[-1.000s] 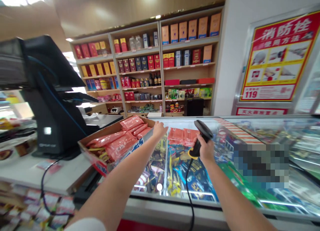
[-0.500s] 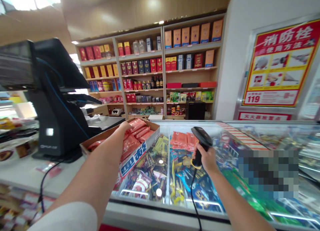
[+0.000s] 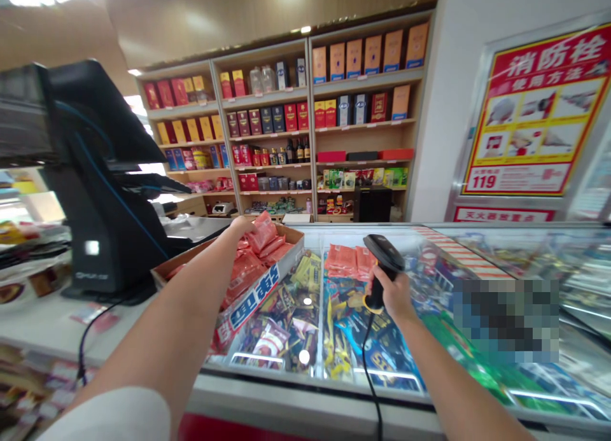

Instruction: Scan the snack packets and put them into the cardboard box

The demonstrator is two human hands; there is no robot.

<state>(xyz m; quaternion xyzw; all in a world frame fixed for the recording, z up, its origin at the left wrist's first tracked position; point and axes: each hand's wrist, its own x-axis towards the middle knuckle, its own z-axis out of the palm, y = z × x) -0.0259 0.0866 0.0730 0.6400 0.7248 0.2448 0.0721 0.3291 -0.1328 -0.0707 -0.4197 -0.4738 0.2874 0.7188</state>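
Checkout counter, open cardboard box (image 3: 260,289) as landmark.
Left hand (image 3: 244,226) pinches red foil packet (image 3: 261,228) above box's far end, long axis tilted upward; right hand (image 3: 392,293), right of box, grips black corded barcode scanner (image 3: 382,256), head pointing left. Best practice, by judgement: present packet's barcode flat toward scanner head.

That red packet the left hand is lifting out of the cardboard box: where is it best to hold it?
Probably by its upper edge, coming from above. The red packet is flat and soft and stands tilted up out of the cardboard box, with its lower end among the other packets, so only the top is free. The left hand is at that end; the right hand holds the scanner.
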